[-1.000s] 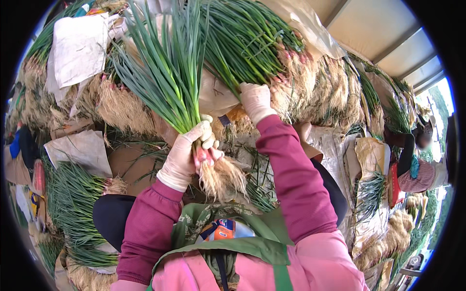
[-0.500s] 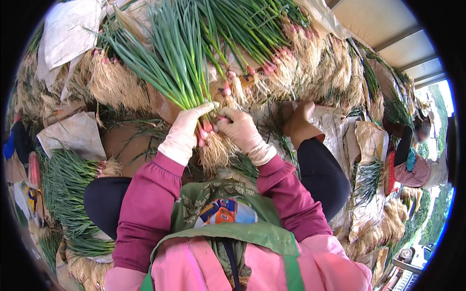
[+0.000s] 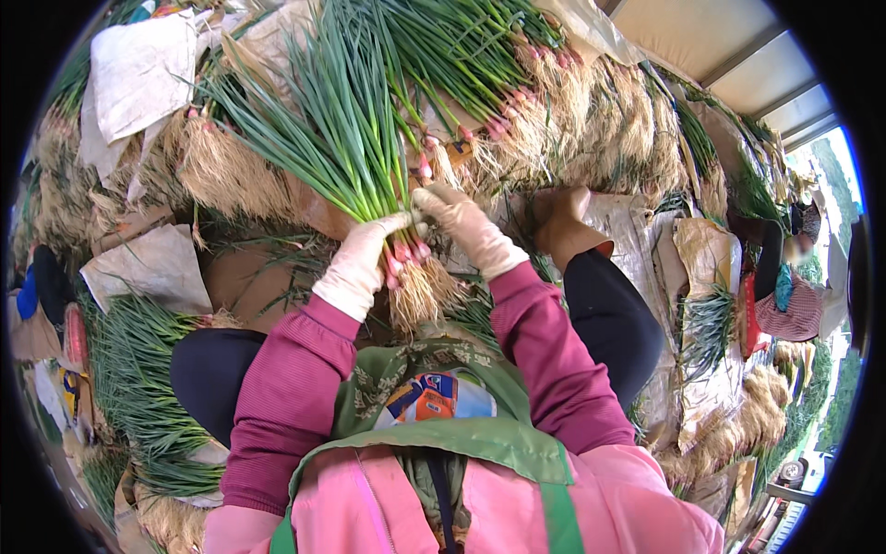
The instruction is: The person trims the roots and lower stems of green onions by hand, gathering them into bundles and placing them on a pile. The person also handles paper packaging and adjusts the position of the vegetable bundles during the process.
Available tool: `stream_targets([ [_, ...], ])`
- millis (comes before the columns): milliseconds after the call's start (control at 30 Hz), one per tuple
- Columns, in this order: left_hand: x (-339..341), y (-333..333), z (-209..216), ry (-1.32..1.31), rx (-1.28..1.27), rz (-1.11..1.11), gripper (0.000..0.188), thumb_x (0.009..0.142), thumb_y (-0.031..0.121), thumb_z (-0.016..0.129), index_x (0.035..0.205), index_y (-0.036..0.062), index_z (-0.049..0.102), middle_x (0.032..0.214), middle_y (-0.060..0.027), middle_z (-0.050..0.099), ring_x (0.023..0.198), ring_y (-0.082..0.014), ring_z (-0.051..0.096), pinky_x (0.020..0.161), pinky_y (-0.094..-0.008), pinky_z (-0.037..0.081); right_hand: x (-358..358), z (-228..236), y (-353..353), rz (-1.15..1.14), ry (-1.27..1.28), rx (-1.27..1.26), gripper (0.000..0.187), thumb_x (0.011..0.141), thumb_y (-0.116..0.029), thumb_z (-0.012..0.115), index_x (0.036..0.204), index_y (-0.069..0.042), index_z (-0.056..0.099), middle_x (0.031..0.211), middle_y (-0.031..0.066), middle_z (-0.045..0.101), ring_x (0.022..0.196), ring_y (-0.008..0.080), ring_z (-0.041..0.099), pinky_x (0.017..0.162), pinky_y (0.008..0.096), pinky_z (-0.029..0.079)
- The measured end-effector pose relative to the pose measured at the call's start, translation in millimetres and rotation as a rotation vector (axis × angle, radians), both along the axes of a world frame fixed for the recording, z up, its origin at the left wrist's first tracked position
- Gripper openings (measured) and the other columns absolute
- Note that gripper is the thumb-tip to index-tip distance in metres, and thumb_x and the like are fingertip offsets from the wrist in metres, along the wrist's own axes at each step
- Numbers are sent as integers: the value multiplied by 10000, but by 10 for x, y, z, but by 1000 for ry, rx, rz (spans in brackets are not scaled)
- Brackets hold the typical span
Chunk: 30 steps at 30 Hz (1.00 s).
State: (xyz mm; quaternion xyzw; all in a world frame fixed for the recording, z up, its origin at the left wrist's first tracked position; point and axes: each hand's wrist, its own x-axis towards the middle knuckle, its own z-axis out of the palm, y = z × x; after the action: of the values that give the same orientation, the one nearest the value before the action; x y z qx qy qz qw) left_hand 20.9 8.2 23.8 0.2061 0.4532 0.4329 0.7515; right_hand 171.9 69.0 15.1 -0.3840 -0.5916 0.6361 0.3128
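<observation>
A bunch of spring onions (image 3: 374,166) with long green leaves, pink bulbs and pale stringy roots is held upright in front of me, roots toward my body. My left hand (image 3: 362,258), in a pale glove, is wrapped round the stems just above the bulbs. From the other side my right hand (image 3: 459,222), gloved too, has its bent fingers pressed against the stems. Part of its fingertips is hidden against the bunch. Just beyond my right hand lie several loose spring onions on the heap.
Beyond my hands runs a long bank of spring onions (image 3: 452,55) with roots hanging toward me. Another pile (image 3: 143,388) lies at my left, with a whitish sheet (image 3: 148,268) behind it. A brown boot (image 3: 565,226) is at my right. A co-worker (image 3: 784,305) sits at far right.
My right hand has shifted from beside the bulbs up to the stems. More of the bulbs now shows, and the bunch has moved slightly right in the picture. My left hand keeps its hold.
</observation>
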Motion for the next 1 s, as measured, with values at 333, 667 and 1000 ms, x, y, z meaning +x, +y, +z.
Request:
stream_targets([
  [333, -66, -73, -45, 62, -81, 48, 164, 805, 149, 494, 793, -8, 540, 566, -121, 545, 435, -198, 498, 365, -271, 402, -182, -280, -1, -404, -737, 864, 175, 766, -207, 517, 652, -76, 529, 649, 118, 568, 626, 312, 568, 557, 393, 458],
  [667, -133, 11, -157, -315, 124, 255, 386, 801, 112, 562, 1168, 93, 443, 784, -28, 545, 685, -139, 545, 681, -408, 496, 338, -71, -41, -108, -1047, 643, 309, 767, -381, 557, 811, -76, 570, 712, 126, 609, 648, 275, 603, 602, 376, 475],
  [1000, -156, -103, 254, -541, 269, 210, 144, 848, 177, 510, 972, 105, 501, 618, 22, 410, 644, -162, 523, 588, -447, 451, 13, 67, 277, -113, 226, -155, 247, 827, -280, 564, 943, -63, 564, 711, -9, 564, 610, 79, 530, 579, 244, 452],
])
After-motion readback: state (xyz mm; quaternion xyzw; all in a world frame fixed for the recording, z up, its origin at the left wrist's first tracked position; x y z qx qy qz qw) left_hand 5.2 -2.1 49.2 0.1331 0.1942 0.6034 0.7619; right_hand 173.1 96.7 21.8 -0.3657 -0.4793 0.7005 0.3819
